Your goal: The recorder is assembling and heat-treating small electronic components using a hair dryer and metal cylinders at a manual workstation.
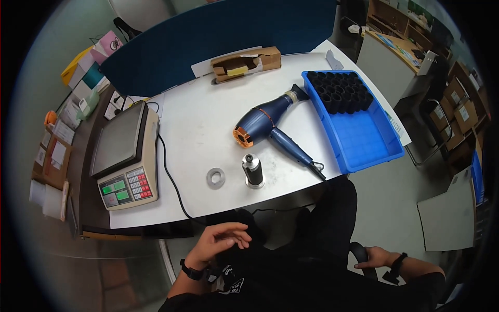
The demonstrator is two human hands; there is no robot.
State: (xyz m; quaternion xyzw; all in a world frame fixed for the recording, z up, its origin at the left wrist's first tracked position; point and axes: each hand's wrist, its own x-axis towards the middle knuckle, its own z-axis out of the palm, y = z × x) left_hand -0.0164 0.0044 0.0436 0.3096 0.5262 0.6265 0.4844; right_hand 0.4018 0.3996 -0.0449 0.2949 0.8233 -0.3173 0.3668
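Over my lap, just off the table's front edge, my left hand (224, 241) hovers with loosely bent fingers and nothing in it. Low on the right, by my thigh, my right hand (380, 257) is closed round a black curved bar (358, 251) that looks like a chair's armrest. On the table ahead of me, a black cylinder with a metal top and a silver base (253, 170) stands upright. A grey metal ring (215, 178) lies flat to its left. Behind the cylinder rests a dark blue hair dryer (262, 120), its nozzle against the blue tray.
The blue plastic tray (340, 151) at the right holds several black tubes (338, 92) at its far end. A weighing scale (127, 156) stands at the left, its black cable (171, 182) running over the front edge. An opened cardboard box (270, 59) sits before the blue partition (218, 31).
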